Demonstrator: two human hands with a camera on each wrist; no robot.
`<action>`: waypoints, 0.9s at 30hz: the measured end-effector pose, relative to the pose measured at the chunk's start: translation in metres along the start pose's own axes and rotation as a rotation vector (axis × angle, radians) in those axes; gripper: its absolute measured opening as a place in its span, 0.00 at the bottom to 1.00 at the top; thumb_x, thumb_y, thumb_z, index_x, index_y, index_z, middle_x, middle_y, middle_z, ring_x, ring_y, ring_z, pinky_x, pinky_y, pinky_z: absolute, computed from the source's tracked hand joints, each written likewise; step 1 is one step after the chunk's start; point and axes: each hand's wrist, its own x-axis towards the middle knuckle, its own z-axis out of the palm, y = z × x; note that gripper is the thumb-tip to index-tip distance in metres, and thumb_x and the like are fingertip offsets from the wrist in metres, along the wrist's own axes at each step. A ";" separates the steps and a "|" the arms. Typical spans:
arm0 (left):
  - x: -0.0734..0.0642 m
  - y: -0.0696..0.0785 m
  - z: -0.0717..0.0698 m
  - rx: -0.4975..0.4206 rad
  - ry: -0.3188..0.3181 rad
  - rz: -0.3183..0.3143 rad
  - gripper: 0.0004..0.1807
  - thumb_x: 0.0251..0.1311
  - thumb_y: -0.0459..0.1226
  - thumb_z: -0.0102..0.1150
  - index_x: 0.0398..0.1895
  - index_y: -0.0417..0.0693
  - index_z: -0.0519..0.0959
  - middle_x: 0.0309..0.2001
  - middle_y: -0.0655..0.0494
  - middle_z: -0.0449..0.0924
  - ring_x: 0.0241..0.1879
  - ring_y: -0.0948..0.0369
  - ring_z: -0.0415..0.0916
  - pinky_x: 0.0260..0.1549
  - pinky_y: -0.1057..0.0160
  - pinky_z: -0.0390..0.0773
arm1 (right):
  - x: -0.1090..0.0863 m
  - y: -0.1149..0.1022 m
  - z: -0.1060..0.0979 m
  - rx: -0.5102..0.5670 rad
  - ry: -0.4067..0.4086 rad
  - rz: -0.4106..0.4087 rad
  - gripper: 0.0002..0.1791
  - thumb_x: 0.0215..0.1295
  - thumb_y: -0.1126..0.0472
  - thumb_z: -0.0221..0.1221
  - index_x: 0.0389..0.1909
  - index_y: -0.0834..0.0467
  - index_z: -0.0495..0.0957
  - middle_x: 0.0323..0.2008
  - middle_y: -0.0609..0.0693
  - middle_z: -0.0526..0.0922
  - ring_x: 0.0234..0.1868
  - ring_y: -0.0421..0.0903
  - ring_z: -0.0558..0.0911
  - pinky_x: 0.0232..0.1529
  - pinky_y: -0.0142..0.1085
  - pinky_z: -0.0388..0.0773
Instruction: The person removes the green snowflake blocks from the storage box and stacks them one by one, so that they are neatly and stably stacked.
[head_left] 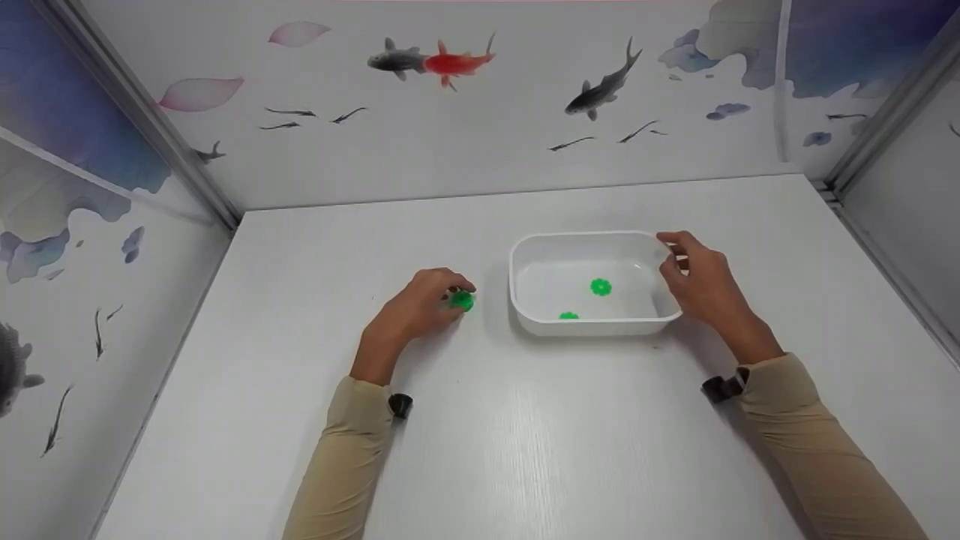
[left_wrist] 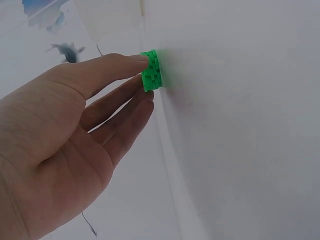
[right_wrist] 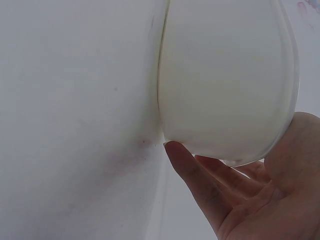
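Note:
Just left of the white tub, my left hand (head_left: 426,304) pinches a small stack of green flower-shaped discs (head_left: 462,301) between thumb and fingertips. In the left wrist view, the notched layers of the green stack (left_wrist: 151,71) show edge-on, close to the white tabletop. My right hand (head_left: 703,279) holds the right end of the white plastic tub (head_left: 592,328). The right wrist view shows its thumb against the tub's outer wall (right_wrist: 225,85) near the base, with the other fingers partly hidden behind. Inside the tub lie a green flower-shaped disc (head_left: 601,287) and another (head_left: 569,316), partly hidden by the front rim.
The white tabletop (head_left: 480,450) is bounded by a fish-patterned back panel (head_left: 465,142) and side panels (head_left: 90,262). A black wrist-camera mount (head_left: 401,406) sits by the left cuff, and another black mount (head_left: 724,388) by the right.

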 end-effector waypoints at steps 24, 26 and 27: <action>-0.001 0.001 -0.001 0.037 0.018 0.021 0.22 0.69 0.38 0.73 0.66 0.47 0.84 0.66 0.50 0.83 0.67 0.51 0.80 0.70 0.52 0.80 | 0.001 0.001 0.001 0.003 0.018 -0.020 0.27 0.83 0.60 0.46 0.79 0.58 0.68 0.70 0.72 0.77 0.65 0.70 0.82 0.66 0.65 0.80; 0.000 0.003 -0.001 0.036 0.021 0.034 0.21 0.70 0.38 0.72 0.65 0.47 0.85 0.66 0.50 0.83 0.67 0.51 0.80 0.70 0.52 0.80 | 0.001 0.001 0.001 0.000 0.020 -0.019 0.27 0.83 0.60 0.46 0.79 0.58 0.68 0.70 0.72 0.77 0.66 0.70 0.82 0.66 0.66 0.80; 0.000 0.004 -0.001 0.032 0.023 0.043 0.21 0.71 0.38 0.72 0.65 0.46 0.85 0.66 0.50 0.83 0.67 0.50 0.80 0.70 0.52 0.80 | 0.001 0.001 0.001 -0.001 0.020 -0.019 0.27 0.83 0.60 0.46 0.79 0.58 0.68 0.70 0.72 0.77 0.66 0.70 0.82 0.66 0.66 0.80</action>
